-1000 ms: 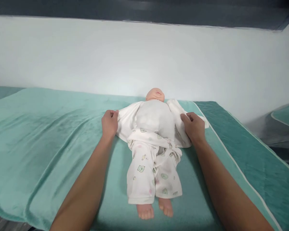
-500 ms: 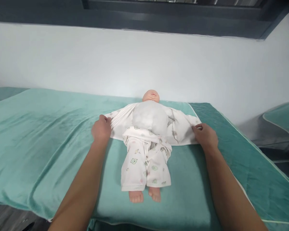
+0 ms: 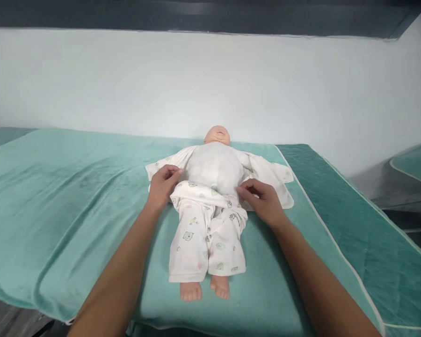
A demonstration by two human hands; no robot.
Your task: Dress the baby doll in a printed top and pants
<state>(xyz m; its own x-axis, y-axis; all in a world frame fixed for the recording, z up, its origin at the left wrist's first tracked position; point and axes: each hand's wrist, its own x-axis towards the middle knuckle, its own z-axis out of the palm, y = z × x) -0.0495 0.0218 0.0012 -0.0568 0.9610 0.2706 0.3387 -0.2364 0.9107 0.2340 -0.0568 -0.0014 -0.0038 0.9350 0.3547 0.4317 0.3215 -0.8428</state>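
Note:
A baby doll (image 3: 215,164) lies on its back, its head (image 3: 217,135) toward the wall. A white printed top (image 3: 266,171) is spread open beneath and beside its bare, pale torso. White trousers (image 3: 189,238) with animal prints cover its legs, their waistband bunched at the hips, and both feet show below the cuffs. My left hand (image 3: 164,185) is at the left side of the doll's waist, fingers loosely curved and apart. My right hand (image 3: 261,199) hovers at the other side of the waist, thumb and fingers slightly parted. Neither hand visibly grips cloth.
A light green cover (image 3: 80,206) lies over the surface under the doll. Darker green fabric (image 3: 365,224) is at the right, and another green padded piece (image 3: 417,161) stands at the far right. Behind the doll rises a white wall (image 3: 203,79) with a dark ledge above.
Both hands have let go of the spread flaps of the top and moved inward to the doll's waist. The flaps stay lying out at the sides.

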